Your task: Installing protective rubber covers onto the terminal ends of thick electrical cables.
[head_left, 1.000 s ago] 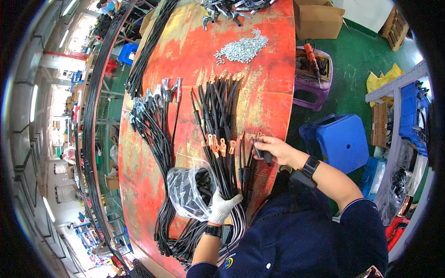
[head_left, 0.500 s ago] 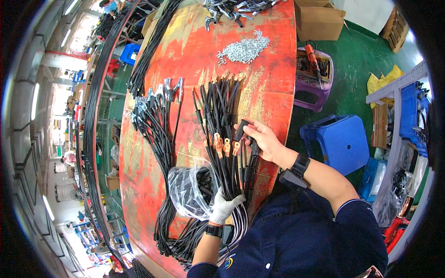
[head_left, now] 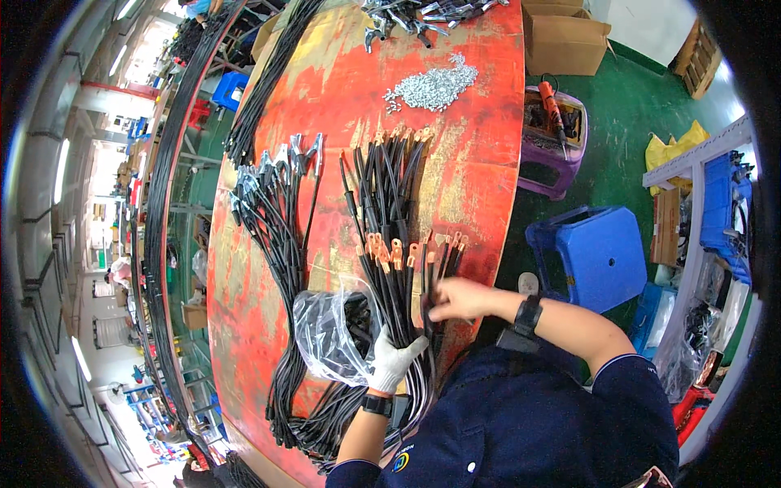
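Observation:
My left hand (head_left: 392, 358), in a white glove, is closed around a bundle of black cables (head_left: 396, 302) with copper ring lugs at their upper ends. My bare right hand (head_left: 460, 299) is slightly blurred at the bundle's right side, its fingers closed on a black cable (head_left: 430, 281) whose copper lug sticks up above them. Whether a sleeve is also inside that grip is hidden. A clear plastic bag (head_left: 313, 329) holding small black sleeves lies against the left side of the bundle. Farther up lie more lugged cables (head_left: 386, 183).
Cables with metal clamps (head_left: 285, 236) lie to the left on the worn red table (head_left: 480, 171). Beyond are a heap of small silver parts (head_left: 435, 85) and a pile of clamps (head_left: 423, 16). Right of the table stand a blue stool (head_left: 598, 256) and a purple stool (head_left: 561, 163) bearing an orange-handled tool.
My right hand has come down to the cables at the bundle's right; the black sleeve it held up no longer shows. Several lugged ends now show fanned out there. My left hand keeps its grip.

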Motion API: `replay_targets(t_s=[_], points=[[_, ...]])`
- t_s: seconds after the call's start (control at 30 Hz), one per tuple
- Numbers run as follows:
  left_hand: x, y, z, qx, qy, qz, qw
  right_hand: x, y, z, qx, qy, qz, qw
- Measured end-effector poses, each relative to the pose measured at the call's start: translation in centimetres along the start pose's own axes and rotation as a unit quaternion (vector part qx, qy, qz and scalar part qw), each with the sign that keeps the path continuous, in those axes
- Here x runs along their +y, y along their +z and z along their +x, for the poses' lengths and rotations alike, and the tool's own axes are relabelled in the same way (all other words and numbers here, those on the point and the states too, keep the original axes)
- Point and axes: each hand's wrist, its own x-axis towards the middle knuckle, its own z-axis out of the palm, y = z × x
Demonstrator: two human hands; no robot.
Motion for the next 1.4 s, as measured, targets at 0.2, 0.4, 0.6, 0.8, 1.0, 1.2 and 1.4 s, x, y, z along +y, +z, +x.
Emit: replay_targets(t_s=[0.2,0.4,0.6,0.8,1.0,1.2,1.4], points=[[0.0,-0.5,0.4,0.021,-0.055,-0.001,0.998,3.6,1.3,-0.9,-0.214,0.071,-0.238,0.945],[1.0,-1.1,0.9,-0.073,-0.136,-0.111,0.982,-1.2,-6.1,0.7,0.145,-0.039,0.417,0.896],[0.7,-1.6,0.8,-0.113,-0.156,-0.198,0.961,-7.1,-7.2,2.6,0.261,-0.081,0.653,0.706],[-0.4,-1.7,0.9,-0.102,-0.118,-0.16,0.975,-7.4,-6.5,4.5,0.282,-0.088,0.641,0.708],[0.1,-1.7,0.7,-0.116,-0.141,-0.141,0.973,-6.6,-7.0,5.3,0.308,-0.104,0.595,0.735],[0.8,-1.3,0.6,-0.095,-0.128,-0.138,0.978,-6.1,-7.0,5.7,0.297,-0.099,0.572,0.758],[1.2,-1.2,0.7,-0.114,-0.142,-0.111,0.977,-6.1,-6.9,6.2,0.302,-0.113,0.521,0.79]])
